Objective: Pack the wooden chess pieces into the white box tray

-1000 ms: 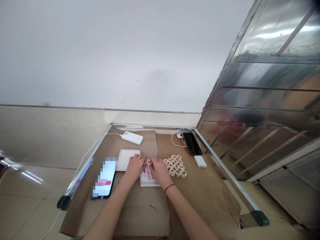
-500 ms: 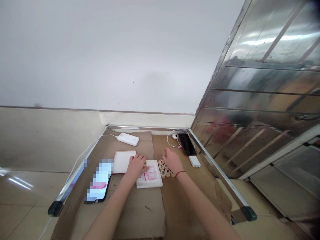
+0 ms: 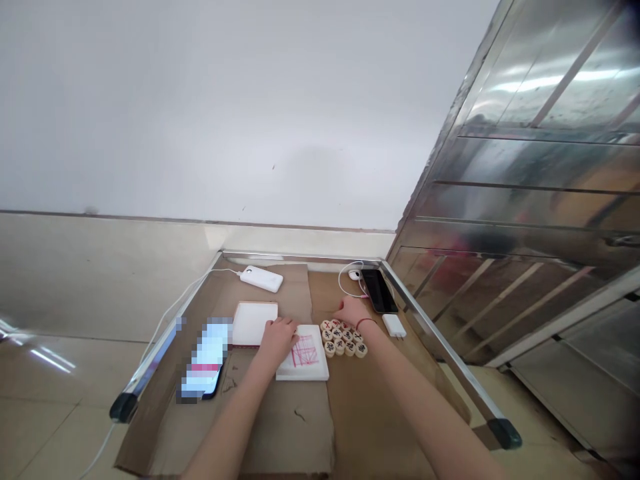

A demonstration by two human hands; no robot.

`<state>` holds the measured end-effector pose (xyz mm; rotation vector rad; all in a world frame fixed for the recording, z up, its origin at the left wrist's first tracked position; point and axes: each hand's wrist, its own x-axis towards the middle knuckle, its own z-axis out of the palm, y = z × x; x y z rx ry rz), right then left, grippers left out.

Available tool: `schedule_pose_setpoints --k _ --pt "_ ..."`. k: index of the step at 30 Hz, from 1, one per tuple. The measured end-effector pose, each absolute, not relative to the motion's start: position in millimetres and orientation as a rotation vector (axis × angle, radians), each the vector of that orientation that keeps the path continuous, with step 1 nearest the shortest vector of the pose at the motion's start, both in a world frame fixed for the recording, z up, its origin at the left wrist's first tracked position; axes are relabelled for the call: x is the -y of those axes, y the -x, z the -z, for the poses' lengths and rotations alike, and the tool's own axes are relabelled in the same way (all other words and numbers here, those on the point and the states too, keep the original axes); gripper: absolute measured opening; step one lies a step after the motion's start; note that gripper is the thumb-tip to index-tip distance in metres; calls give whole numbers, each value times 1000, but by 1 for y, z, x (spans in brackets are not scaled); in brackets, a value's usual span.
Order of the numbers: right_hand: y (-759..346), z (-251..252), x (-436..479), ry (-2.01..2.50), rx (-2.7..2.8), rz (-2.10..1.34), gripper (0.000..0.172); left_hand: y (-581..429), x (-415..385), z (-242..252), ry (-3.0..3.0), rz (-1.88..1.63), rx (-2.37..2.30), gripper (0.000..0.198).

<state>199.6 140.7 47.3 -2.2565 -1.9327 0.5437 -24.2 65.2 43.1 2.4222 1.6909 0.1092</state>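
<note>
My left hand (image 3: 277, 338) rests on the left edge of a white box (image 3: 306, 357) that has a folded sheet with red lines inside. Its fingers are curled, and whether they hold something is hidden. A group of several round wooden chess pieces (image 3: 344, 338) lies just right of the box. My right hand (image 3: 353, 311) reaches past the far side of those pieces with fingers bent down onto the cardboard; what is under them is hidden. A red band is on that wrist.
The white box lid (image 3: 254, 323) lies to the left, a lit phone (image 3: 205, 360) beyond it. A white power bank (image 3: 261, 278) with cable sits at the back. A dark phone (image 3: 379, 291), white charger (image 3: 394, 325) and metal rail (image 3: 440, 353) are on the right.
My right hand left the box, moved right over the chess pieces and now sits at their far side. My left hand stayed at the box's left edge. The camera shifted slightly.
</note>
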Motion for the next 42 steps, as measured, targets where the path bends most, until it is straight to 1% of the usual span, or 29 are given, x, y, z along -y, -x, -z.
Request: schedule_pose_setpoints --k 6,10,14,17,19,22,23,25,28,31,33,36,38,40,42 --pt "-201 -50 -141 2204 1830 -580 21 23 -60 -41 -2398 -142 -1717 28" --pt "-200 -52 -138 2094 1667 -640 35 22 -59 -41 -2388 -174 -1728 29" --pt "-193 -56 -125 1890 1465 -822 46 23 -58 -38 -2370 -245 -1710 29" --pt "-177 -58 -105 1687 1326 -998 44 26 -57 -36 -2332 -349 -1718 32" --pt "-164 -57 -88 1578 1264 -1096 40 28 -56 -36 -2318 -437 -1730 41" --pt "-148 -54 -65 1389 1132 -1281 41 28 -51 -36 -2320 -703 -1510 54" --pt "-144 -52 -59 1331 1089 -1336 42 28 -49 -36 -2301 -793 -1400 54" --pt "-139 -48 -49 1249 1040 -1387 43 26 -45 -36 -2242 -893 -1241 47" --pt "-135 -40 -42 1217 1062 -1312 39 22 -41 -33 -2200 -893 -1208 33" --pt "-133 -31 -35 1173 1109 -1172 35 19 -40 -28 -2184 -920 -1213 27" --pt "-132 -24 -29 1169 1140 -991 32 19 -39 -24 -2186 -952 -1282 27" --pt "-133 -13 -18 1261 1142 -584 31 19 -37 -22 -2251 -953 -1474 32" --pt "-132 -7 -12 1310 1173 -380 28 19 -35 -24 -2278 -890 -1606 27" --pt "-130 -2 -9 1306 1257 -296 24 17 -34 -27 -2264 -805 -1720 18" --pt "-129 1 -9 1287 1332 -284 20 15 -34 -29 -2257 -724 -1800 13"
